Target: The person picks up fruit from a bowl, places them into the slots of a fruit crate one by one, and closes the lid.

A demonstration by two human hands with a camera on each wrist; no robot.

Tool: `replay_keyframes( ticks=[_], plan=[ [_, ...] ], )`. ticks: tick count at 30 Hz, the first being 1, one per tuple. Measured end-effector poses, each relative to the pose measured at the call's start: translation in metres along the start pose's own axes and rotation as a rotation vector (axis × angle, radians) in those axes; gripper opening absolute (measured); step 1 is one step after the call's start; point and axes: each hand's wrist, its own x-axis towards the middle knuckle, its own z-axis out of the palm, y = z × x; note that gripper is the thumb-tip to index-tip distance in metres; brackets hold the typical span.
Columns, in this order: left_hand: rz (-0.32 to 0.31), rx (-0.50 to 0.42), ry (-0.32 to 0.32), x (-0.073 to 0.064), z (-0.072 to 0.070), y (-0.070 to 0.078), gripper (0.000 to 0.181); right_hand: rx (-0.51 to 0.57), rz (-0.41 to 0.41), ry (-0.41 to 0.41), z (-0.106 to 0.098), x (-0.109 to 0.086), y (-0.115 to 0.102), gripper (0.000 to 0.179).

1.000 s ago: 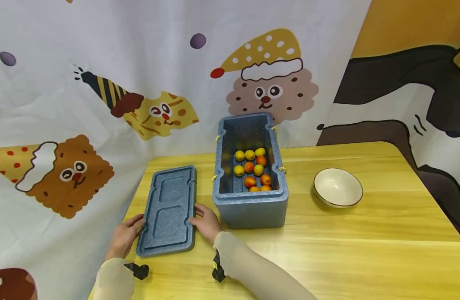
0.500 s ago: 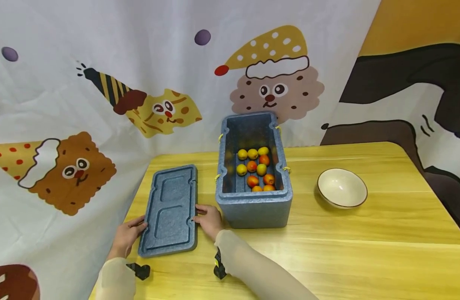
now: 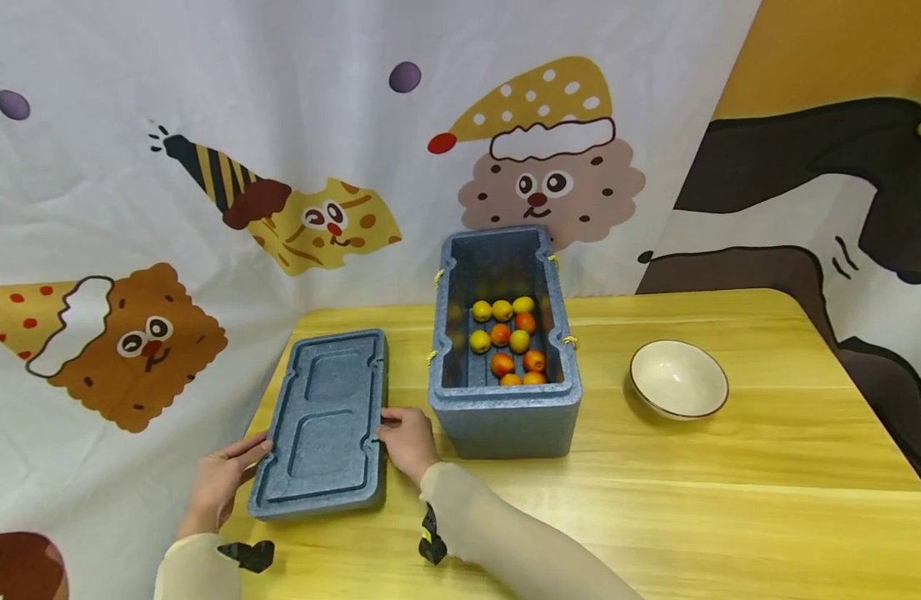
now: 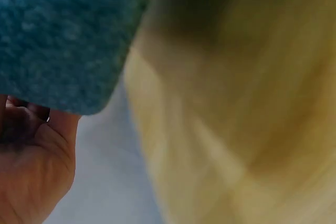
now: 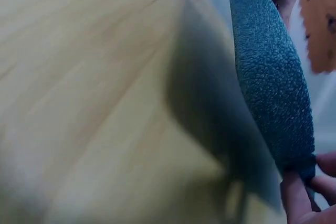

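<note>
A grey-blue foam lid (image 3: 327,454), its recessed face upward, hangs a little above the left part of the table between my two hands. My left hand (image 3: 218,482) grips its left edge, thumb near the notch. At the opposite edge my right hand (image 3: 411,440) pinches the lid beside the other notch. In the right wrist view a dark shadow lies on the wood below the lid (image 5: 273,77), with fingers (image 5: 296,200) of that hand at its edge. The left wrist view has a lid corner (image 4: 63,40) over my palm.
Just right of the lid stands an open foam box (image 3: 505,429) with yellow cord loops, holding several small yellow and orange-red fruits (image 3: 501,335). A cream bowl (image 3: 678,379) is farther right on the wooden table (image 3: 655,508). A printed curtain (image 3: 340,100) hangs behind.
The lid has come up off the table and shifted slightly left toward me, its near end now larger in view. Both hands have moved along with it.
</note>
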Motion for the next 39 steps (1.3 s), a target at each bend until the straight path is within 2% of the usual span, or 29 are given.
replay_keyframes(
  ticks=[3, 6, 10, 15, 19, 22, 26, 30, 31, 36, 39],
  plan=[
    [0.007, -0.045, 0.049, -0.009, -0.012, 0.016, 0.051, 0.001, -0.022, -0.001, 0.002, -0.005, -0.022, 0.028],
    [-0.016, -0.088, 0.099, -0.018, -0.023, 0.033, 0.042, 0.006, -0.044, -0.016, 0.002, -0.009, -0.046, 0.030],
    [-0.031, -0.083, 0.154, -0.030, -0.034, 0.055, 0.037, 0.019, -0.068, -0.057, -0.004, -0.012, -0.079, 0.031],
    [0.016, -0.111, 0.176, -0.042, -0.035, 0.080, 0.037, -0.028, -0.099, -0.071, -0.020, -0.016, -0.114, 0.032],
    [0.075, -0.180, 0.177, -0.050, -0.031, 0.099, 0.030, -0.103, -0.123, -0.076, -0.038, -0.023, -0.137, 0.032],
    [0.119, -0.199, 0.187, -0.056, -0.026, 0.115, 0.028, -0.168, -0.150, -0.094, -0.055, -0.029, -0.154, 0.032],
    [0.176, -0.213, 0.170, -0.065, -0.015, 0.139, 0.026, -0.256, -0.194, -0.105, -0.083, -0.033, -0.174, 0.031],
    [0.234, -0.233, 0.133, -0.072, 0.006, 0.164, 0.027, -0.266, -0.212, -0.090, -0.116, -0.033, -0.185, 0.030],
    [0.248, -0.227, 0.131, -0.073, 0.013, 0.169, 0.028, -0.278, -0.220, -0.077, -0.125, -0.033, -0.187, 0.030],
    [0.362, -0.063, 0.119, -0.078, 0.057, 0.195, 0.038, -0.357, -0.244, 0.004, -0.173, -0.039, -0.197, 0.029],
    [0.418, -0.021, 0.084, -0.076, 0.083, 0.208, 0.040, -0.369, -0.225, 0.036, -0.199, -0.039, -0.199, 0.030]
  ],
)
